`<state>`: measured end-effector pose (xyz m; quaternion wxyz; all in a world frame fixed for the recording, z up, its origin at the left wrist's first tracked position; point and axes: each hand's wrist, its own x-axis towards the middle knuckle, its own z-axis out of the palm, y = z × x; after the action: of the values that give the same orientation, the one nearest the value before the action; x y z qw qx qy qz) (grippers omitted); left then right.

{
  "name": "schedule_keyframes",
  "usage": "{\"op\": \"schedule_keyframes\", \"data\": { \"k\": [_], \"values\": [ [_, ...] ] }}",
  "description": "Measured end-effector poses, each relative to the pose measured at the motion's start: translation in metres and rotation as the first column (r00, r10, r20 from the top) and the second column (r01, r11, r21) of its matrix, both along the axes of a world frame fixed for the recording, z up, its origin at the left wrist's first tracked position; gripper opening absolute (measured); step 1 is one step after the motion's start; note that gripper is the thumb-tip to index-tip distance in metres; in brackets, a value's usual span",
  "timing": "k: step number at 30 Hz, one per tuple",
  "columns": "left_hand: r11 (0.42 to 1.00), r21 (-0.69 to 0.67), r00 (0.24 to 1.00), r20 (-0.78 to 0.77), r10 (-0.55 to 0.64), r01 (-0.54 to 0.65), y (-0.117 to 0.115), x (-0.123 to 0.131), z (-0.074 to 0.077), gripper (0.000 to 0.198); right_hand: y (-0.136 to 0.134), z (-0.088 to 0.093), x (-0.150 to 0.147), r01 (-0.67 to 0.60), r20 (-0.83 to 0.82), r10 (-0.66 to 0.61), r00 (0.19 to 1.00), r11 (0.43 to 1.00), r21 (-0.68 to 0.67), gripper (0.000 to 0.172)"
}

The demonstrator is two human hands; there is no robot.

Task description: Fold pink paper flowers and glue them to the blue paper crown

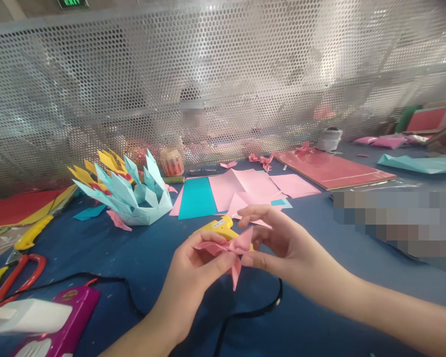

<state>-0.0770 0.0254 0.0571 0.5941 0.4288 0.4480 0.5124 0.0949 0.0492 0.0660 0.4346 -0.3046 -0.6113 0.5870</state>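
A pink folded paper flower [241, 244] with pointed petals is held up in front of me. My left hand [198, 267] pinches its left side between thumb and fingers. On the other side, my right hand [278, 240] has its thumb at a petal's edge and fingers curled behind, with the index finger raised. Behind both hands lies a yellow glue gun [223, 225], partly hidden by them. Pink paper sheets [241, 186] and a blue sheet [196, 197] are spread beyond. A light-blue folded paper piece [141, 213] with many upright points stands to the left.
At the left are red-handled scissors [37, 265], a yellow-handled cutter [33, 233] and a purple power strip [78, 317] with a white plug. A black cord [245, 313] runs under my hands. A red board [334, 168] lies back right, before a perforated metal screen [245, 74].
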Motion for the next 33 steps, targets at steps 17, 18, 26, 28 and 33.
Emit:
{"op": "schedule_keyframes", "data": {
  "k": [17,18,26,28,33],
  "values": [
    [0.948,0.319,0.965,-0.253,0.064,0.021,-0.010,-0.001,0.004,0.016,0.000,-0.001,0.003,0.044,0.198,-0.110,0.974,0.949,0.311,0.008],
    [0.923,0.384,0.940,-0.325,0.100,0.034,-0.011,-0.002,0.003,0.018,-0.001,-0.001,0.003,0.027,0.211,-0.100,0.972,0.945,0.326,0.004],
    [0.842,0.501,0.864,-0.496,0.091,0.199,-0.015,-0.006,0.004,0.032,0.001,0.003,0.006,-0.060,0.273,-0.058,0.960,0.913,0.403,0.011],
    [0.855,0.468,0.886,-0.464,0.021,0.225,-0.014,-0.007,0.005,0.022,0.002,0.003,0.006,-0.064,0.289,-0.072,0.955,0.898,0.436,0.011],
    [0.889,0.428,0.895,-0.444,0.048,0.164,-0.012,-0.008,0.003,0.007,0.000,0.004,0.007,-0.095,0.314,-0.064,0.947,0.880,0.465,0.009]
  ]
}}
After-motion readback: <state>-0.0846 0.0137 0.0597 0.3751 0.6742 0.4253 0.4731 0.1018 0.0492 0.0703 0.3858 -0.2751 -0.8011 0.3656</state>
